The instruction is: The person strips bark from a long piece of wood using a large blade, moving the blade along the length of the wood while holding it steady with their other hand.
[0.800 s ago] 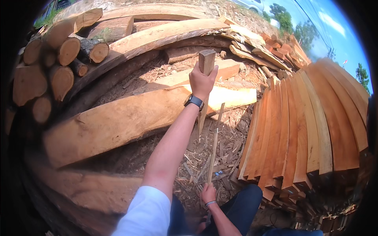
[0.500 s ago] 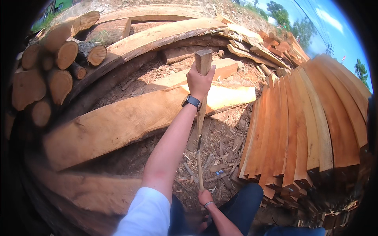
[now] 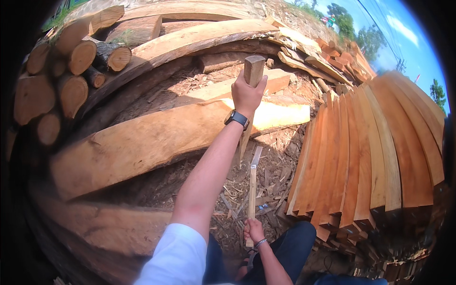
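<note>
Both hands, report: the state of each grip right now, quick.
Left hand: closed, holding an upright wooden piece near its top.
Right hand: closed, holding a wood-handled tool by its lower end.

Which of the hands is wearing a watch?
The left hand, gripping a thick wooden post, wears the watch; the right hand, holding a thin wooden stick, wears a bracelet instead.

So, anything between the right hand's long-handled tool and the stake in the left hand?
Nothing visible. Between the tool in the right hand and the stake in the left hand, this view shows only chip-strewn ground.
</note>
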The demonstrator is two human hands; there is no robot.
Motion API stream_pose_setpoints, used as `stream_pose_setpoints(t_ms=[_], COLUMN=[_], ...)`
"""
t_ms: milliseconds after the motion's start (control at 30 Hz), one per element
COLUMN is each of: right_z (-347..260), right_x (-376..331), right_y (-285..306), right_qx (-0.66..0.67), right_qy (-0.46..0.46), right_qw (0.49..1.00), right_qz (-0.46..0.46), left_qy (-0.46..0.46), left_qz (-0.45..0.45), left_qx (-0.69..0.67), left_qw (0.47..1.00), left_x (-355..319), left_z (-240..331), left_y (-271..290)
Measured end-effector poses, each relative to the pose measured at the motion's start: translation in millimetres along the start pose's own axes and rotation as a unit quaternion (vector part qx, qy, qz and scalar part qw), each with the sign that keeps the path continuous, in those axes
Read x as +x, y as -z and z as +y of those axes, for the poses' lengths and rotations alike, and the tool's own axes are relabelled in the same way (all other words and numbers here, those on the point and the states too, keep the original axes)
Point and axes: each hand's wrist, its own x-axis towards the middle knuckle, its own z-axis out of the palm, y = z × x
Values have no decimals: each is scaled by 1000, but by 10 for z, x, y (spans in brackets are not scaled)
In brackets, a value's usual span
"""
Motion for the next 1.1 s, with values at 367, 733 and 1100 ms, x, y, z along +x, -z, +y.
stream_pose_setpoints(t_ms=[367,733,1100], right_z=[533,43,348], right_x=[175,65,68], right_y=[-24,118,-99], right_qx=[-448,26,-498], right_qy=[39,22,34], right_qw=[886,999,859], right_qz=[110,-2,112], left_qy=[-56,-22,3], left_qz=[22,17,12], left_qx=[31,5,-16], left_qw=[998,1000,1000], left_x=[50,14,47], left_z=[-100,-58,-88], left_y=[39,30,117])
